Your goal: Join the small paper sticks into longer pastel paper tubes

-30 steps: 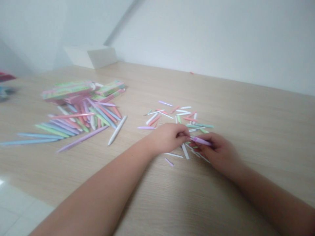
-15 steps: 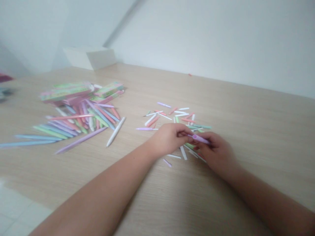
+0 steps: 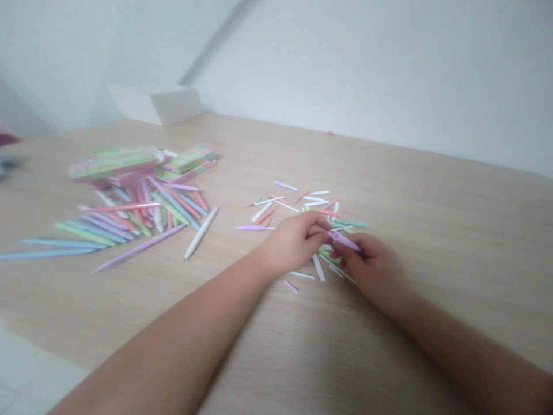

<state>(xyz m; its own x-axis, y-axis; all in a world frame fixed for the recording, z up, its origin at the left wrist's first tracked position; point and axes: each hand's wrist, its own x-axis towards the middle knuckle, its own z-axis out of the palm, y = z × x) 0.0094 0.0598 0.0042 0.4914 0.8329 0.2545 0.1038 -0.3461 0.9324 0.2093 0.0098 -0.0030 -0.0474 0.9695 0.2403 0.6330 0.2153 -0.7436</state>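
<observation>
Both my hands meet over a scatter of small pastel pen pieces (image 3: pixel 298 210) on the wooden table (image 3: pixel 432 300). A short lilac pen part (image 3: pixel 344 241) lies slanted between them. My right hand (image 3: pixel 371 266) grips its body, and the fingertips of my left hand (image 3: pixel 294 242) pinch its left end. That end is partly hidden by my fingers. Thin white pieces (image 3: pixel 318 268) lie on the table just under my hands.
Farther left lie long pastel pens (image 3: pixel 86 233), a white pen (image 3: pixel 201 233) and a lilac pen (image 3: pixel 140 248), beside stacked green and pink boxes (image 3: pixel 114 164). A white box (image 3: pixel 151 104) stands against the wall. Pale floor tiles (image 3: pixel 30 374) show beyond the table's near-left edge.
My hands have shifted slightly left with the lilac pen part, which now slants a little more steeply. The scattered pieces show no clear rearrangement.
</observation>
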